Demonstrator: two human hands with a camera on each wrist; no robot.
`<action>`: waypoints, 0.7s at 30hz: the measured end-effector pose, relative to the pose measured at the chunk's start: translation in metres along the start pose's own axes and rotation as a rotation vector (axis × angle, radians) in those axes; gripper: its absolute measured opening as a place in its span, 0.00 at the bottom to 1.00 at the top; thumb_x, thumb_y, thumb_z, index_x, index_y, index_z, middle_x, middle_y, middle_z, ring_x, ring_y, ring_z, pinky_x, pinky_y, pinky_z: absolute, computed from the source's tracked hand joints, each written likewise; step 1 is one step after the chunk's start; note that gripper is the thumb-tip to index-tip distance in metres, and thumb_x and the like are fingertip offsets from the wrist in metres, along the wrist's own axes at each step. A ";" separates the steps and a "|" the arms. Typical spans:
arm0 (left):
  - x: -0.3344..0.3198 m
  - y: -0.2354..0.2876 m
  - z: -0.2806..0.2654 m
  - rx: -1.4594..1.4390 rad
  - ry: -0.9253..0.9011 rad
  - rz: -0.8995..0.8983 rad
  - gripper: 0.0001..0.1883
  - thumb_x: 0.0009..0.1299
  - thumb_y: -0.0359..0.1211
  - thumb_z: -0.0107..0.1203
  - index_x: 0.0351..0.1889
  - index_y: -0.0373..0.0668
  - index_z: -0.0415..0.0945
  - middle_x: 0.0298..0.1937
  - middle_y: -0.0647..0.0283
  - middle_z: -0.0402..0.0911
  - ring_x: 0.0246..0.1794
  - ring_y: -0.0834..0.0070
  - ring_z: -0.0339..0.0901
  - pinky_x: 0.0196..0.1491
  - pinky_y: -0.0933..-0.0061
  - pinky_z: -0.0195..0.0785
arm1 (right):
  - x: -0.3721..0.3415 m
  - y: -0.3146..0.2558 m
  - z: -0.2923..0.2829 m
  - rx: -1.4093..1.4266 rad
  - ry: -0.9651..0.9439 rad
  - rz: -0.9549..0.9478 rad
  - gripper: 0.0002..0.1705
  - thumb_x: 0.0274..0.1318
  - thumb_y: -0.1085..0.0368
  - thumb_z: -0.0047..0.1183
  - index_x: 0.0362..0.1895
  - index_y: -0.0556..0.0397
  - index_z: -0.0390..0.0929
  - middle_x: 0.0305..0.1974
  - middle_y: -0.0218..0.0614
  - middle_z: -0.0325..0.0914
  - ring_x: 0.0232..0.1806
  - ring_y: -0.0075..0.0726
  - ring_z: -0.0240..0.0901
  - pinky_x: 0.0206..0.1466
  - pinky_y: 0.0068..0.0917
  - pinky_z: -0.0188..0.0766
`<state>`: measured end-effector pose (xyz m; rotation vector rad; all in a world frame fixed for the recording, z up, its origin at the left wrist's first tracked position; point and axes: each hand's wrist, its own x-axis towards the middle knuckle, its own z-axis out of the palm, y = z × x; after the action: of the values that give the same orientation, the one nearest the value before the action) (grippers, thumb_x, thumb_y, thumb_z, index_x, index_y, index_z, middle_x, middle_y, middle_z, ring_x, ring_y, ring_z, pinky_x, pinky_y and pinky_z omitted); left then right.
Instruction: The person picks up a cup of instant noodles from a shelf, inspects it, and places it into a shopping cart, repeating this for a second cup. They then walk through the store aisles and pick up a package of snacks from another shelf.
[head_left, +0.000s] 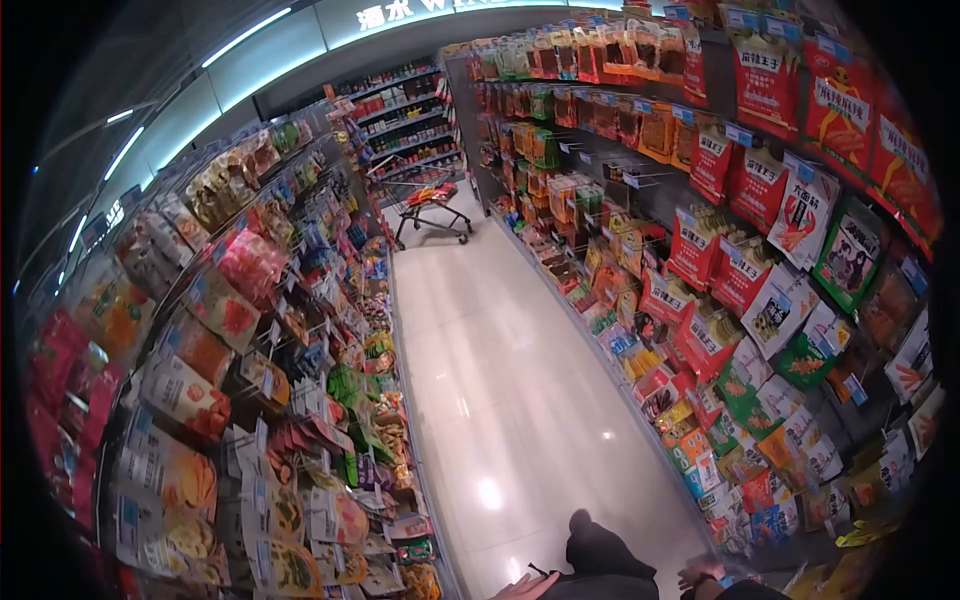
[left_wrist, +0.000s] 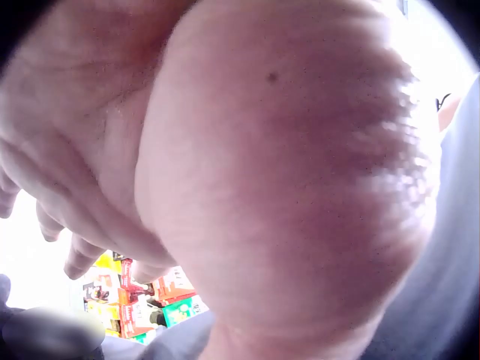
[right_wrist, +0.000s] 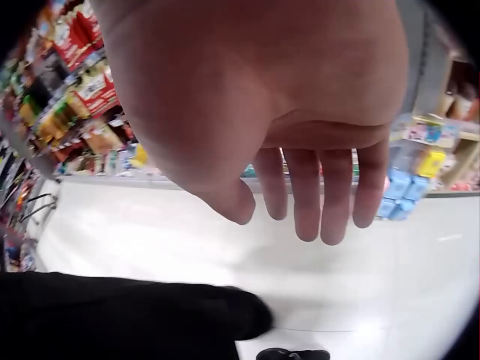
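Note:
At the bottom edge of the head view, the left hand (head_left: 527,588) is partly cut off, close to the dark clothing. Its palm fills much of the left wrist view, where the hand (left_wrist: 247,157) has loosely extended fingers and nothing in them. The right hand (head_left: 700,572) shows low in the head view, beside the lower right shelf goods. In the right wrist view that hand (right_wrist: 277,112) hangs over the floor with relaxed, nearly straight fingers and holds nothing. Neither hand touches any packet.
A pale tiled aisle (head_left: 490,340) runs between racks of hanging snack packets, with red bags (head_left: 765,85) on the right and pouches (head_left: 185,390) on the left. A shopping cart (head_left: 430,205) with colourful packets stands at the far end, before more shelves (head_left: 400,115).

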<state>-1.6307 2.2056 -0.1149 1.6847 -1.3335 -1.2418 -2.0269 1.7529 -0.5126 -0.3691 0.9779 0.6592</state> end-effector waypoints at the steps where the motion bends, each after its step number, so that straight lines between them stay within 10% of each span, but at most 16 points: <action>1: 0.015 -0.019 -0.025 -0.028 -0.029 -0.013 0.50 0.62 0.55 0.46 0.77 0.36 0.43 0.79 0.47 0.44 0.81 0.61 0.36 0.78 0.59 0.26 | 0.024 -0.023 0.020 0.014 -0.017 -0.011 0.19 0.64 0.56 0.51 0.52 0.57 0.76 0.39 0.50 0.82 0.33 0.54 0.80 0.33 0.51 0.77; 6: 0.103 -0.095 -0.161 0.095 -0.027 -0.077 0.47 0.64 0.53 0.46 0.78 0.42 0.46 0.79 0.51 0.47 0.81 0.57 0.35 0.78 0.58 0.22 | 0.092 -0.157 0.102 -0.335 0.442 -0.034 0.20 0.64 0.55 0.52 0.52 0.57 0.77 0.39 0.51 0.83 0.32 0.53 0.81 0.35 0.49 0.79; 9: 0.149 -0.036 -0.282 0.299 0.098 -0.090 0.43 0.62 0.45 0.50 0.77 0.45 0.51 0.78 0.49 0.50 0.80 0.54 0.36 0.77 0.56 0.28 | 0.108 -0.243 0.155 -0.550 0.715 -0.035 0.21 0.63 0.55 0.52 0.52 0.57 0.77 0.39 0.52 0.83 0.31 0.53 0.81 0.36 0.48 0.80; 15: 0.206 -0.064 -0.420 0.201 0.299 -0.034 0.45 0.54 0.30 0.57 0.75 0.42 0.54 0.72 0.42 0.59 0.76 0.49 0.48 0.74 0.55 0.43 | 0.159 -0.623 0.418 -1.042 0.667 -0.655 0.21 0.54 0.55 0.51 0.43 0.59 0.82 0.33 0.36 0.83 0.32 0.32 0.79 0.32 0.31 0.75; 21: 0.250 -0.160 -0.565 0.164 0.344 -0.113 0.41 0.61 0.32 0.58 0.74 0.41 0.55 0.73 0.43 0.57 0.74 0.48 0.52 0.73 0.57 0.45 | 0.196 -0.853 0.662 -1.170 0.375 -1.117 0.21 0.57 0.55 0.55 0.45 0.60 0.81 0.36 0.41 0.84 0.33 0.33 0.81 0.42 0.31 0.77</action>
<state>-1.0371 1.9722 -0.1350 2.0066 -1.1680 -0.8680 -0.9617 1.5558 -0.3368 -1.9514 0.4729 0.0315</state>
